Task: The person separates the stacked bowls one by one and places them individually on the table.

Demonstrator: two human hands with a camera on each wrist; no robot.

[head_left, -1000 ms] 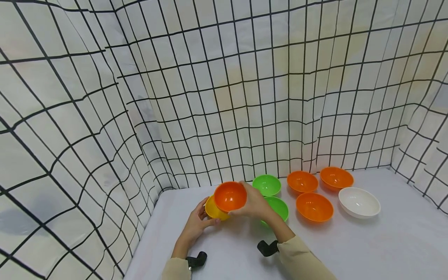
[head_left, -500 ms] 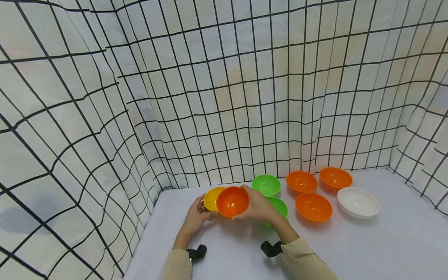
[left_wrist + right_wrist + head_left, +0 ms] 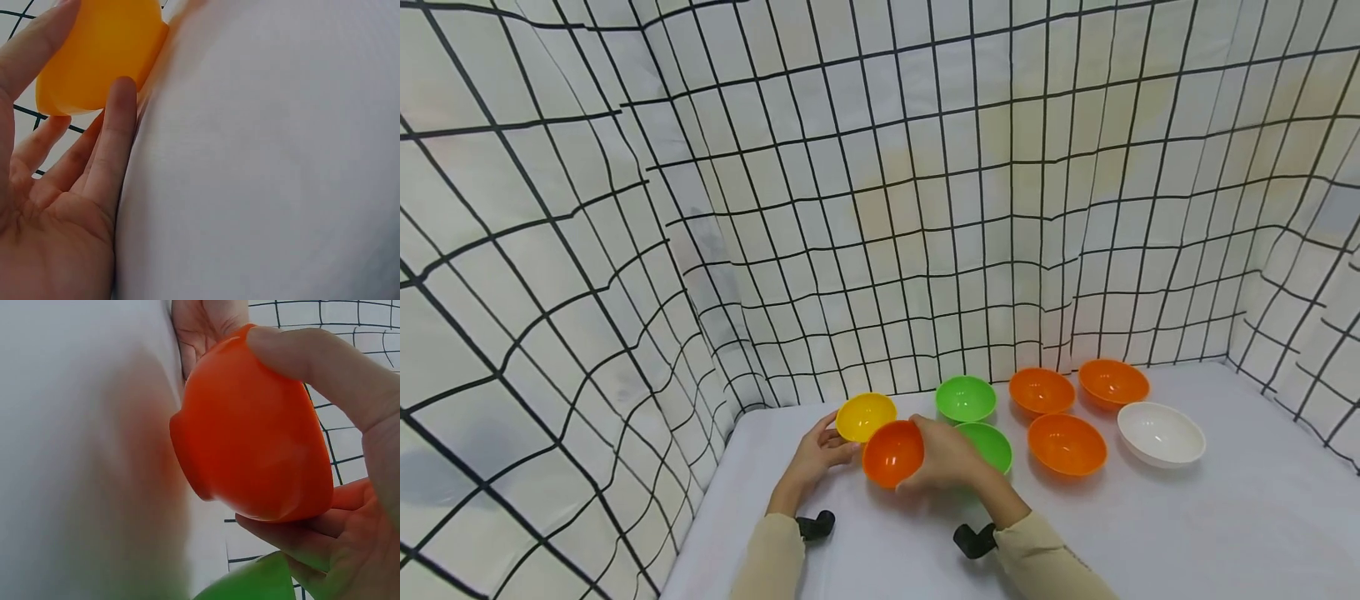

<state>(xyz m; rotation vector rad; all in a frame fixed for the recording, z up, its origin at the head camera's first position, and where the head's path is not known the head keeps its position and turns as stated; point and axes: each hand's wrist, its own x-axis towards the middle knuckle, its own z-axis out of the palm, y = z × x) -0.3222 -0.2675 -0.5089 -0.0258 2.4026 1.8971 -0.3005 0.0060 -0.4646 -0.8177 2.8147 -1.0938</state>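
Note:
My left hand (image 3: 820, 454) is at the near left side of a small yellow bowl (image 3: 867, 415). In the left wrist view, thumb and fingers (image 3: 119, 125) lie around the side of this bowl (image 3: 106, 56), whose foot is at or close to the white cloth. My right hand (image 3: 946, 454) grips a small red-orange bowl (image 3: 891, 454) by its right side, tilted, in front of the yellow one. From the right wrist, the thumb presses this bowl's (image 3: 250, 437) rim and the fingers support its other side. The left palm shows behind it.
Two green bowls (image 3: 966, 398) stand to the right, the nearer partly hidden by my right hand. Beyond them are three larger orange bowls (image 3: 1067, 444) and a white bowl (image 3: 1161, 433). White cloth walls with black grid lines (image 3: 925, 208) enclose the white-covered table (image 3: 880, 550).
The yellow bowl has moved out from behind the red-orange bowl and now sits farther back. My right hand has brought the red-orange bowl lower and nearer.

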